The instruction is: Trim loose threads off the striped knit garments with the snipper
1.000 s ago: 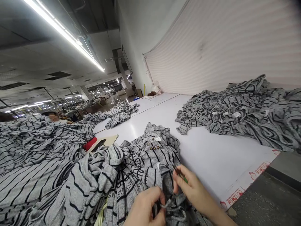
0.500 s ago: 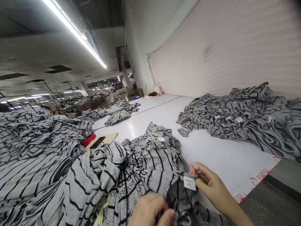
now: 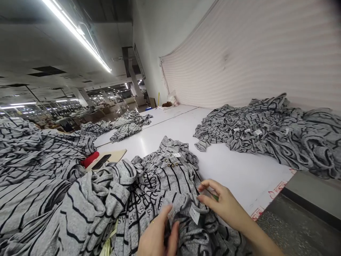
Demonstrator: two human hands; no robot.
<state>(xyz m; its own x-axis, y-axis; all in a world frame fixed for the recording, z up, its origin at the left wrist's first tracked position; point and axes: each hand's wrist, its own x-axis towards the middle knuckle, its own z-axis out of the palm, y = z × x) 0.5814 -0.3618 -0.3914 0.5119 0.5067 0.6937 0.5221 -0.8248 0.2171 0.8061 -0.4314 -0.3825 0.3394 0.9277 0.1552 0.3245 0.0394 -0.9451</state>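
Observation:
A grey shirt with black stripes and dark lettering lies bunched in front of me. A white label sticks up from its gathered part between my hands. My left hand is over the near fabric, thumb and index finger apart. Just right of the label, my right hand has its fingers curled around a small green-handled tool, mostly hidden in the palm. Its thumb and fingertips are by the shirt's edge. Farther up lie several small brown buttons and another white label.
Striped garments are heaped at left, and another pile lies at right on the white table. A black phone rests on a beige pad beside something red. Pale sheeting hangs behind.
My fingers have come off the labelled edge, and the label now tilts lower. My right hand has moved left and my left hand has opened. The view has shifted slightly right.

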